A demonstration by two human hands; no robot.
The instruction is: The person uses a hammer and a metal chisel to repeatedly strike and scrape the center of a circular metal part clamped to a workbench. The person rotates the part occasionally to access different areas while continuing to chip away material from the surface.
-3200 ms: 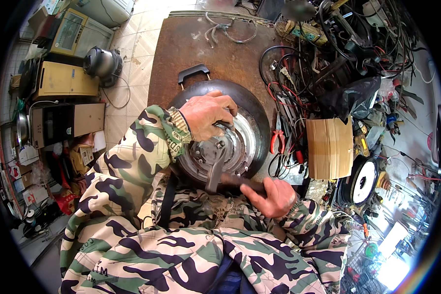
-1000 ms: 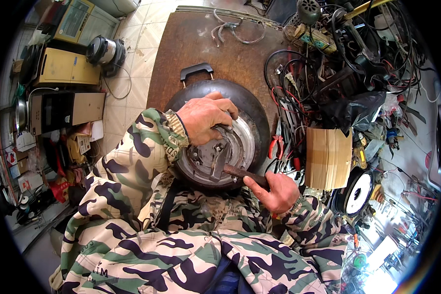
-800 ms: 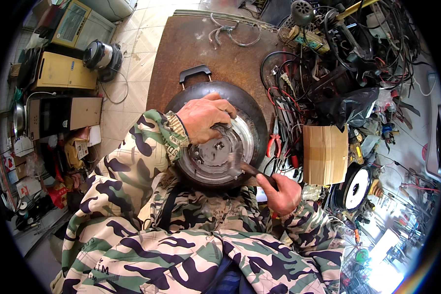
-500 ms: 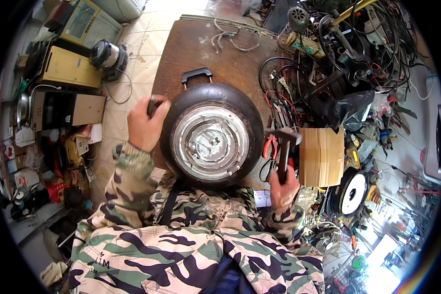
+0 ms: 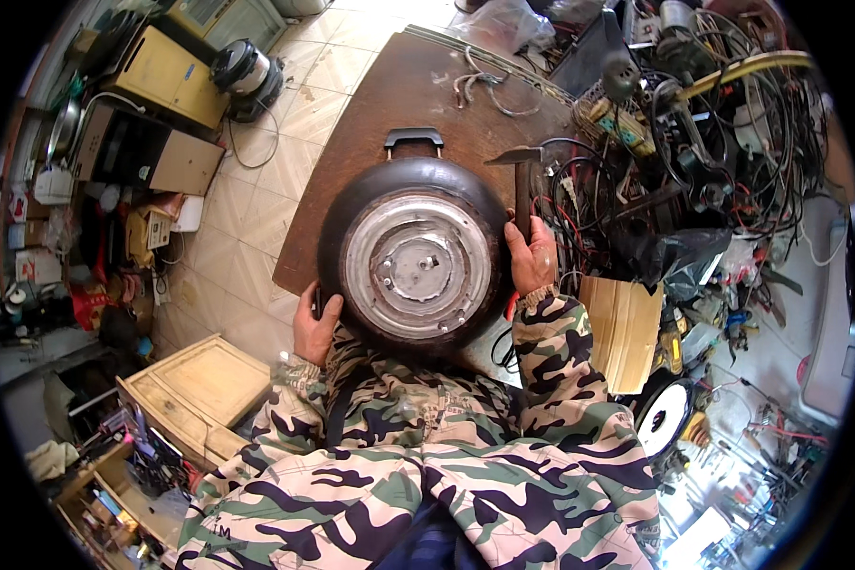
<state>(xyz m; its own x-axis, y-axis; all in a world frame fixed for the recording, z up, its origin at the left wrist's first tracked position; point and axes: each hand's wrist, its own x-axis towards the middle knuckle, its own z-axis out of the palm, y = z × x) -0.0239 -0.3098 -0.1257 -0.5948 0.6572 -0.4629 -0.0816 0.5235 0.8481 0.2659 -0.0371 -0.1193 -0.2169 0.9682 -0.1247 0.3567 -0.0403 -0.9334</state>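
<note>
A round black electric pan (image 5: pixel 340 223) lies upside down on the brown table, its silvery metal underside (image 5: pixel 416 271) facing up. Its black handle (image 5: pixel 414 136) points to the far side. My right hand (image 5: pixel 534 258) is at the pan's right edge, closed round the dark handle of a hammer (image 5: pixel 522 195); the hammer's head lies beyond the fingers. At the near left edge of the pan is my left hand (image 5: pixel 314 328), its fingers curled against the rim. Something small and dark shows in that hand, too covered to name.
Red pliers (image 5: pixel 512 306) peek out beside my right sleeve. A cardboard box (image 5: pixel 621 328) stands to the right, below tangled cables (image 5: pixel 579 190) and a black plastic bag (image 5: pixel 665 252). Grey cord pieces (image 5: pixel 489 85) lie on the table's far part. A wooden drawer cabinet (image 5: pixel 199 385) stands at left.
My left hand has come down from the pan's upper left to its near left edge. My right hand has moved up with the hammer to the pan's right side. The view has shifted.
</note>
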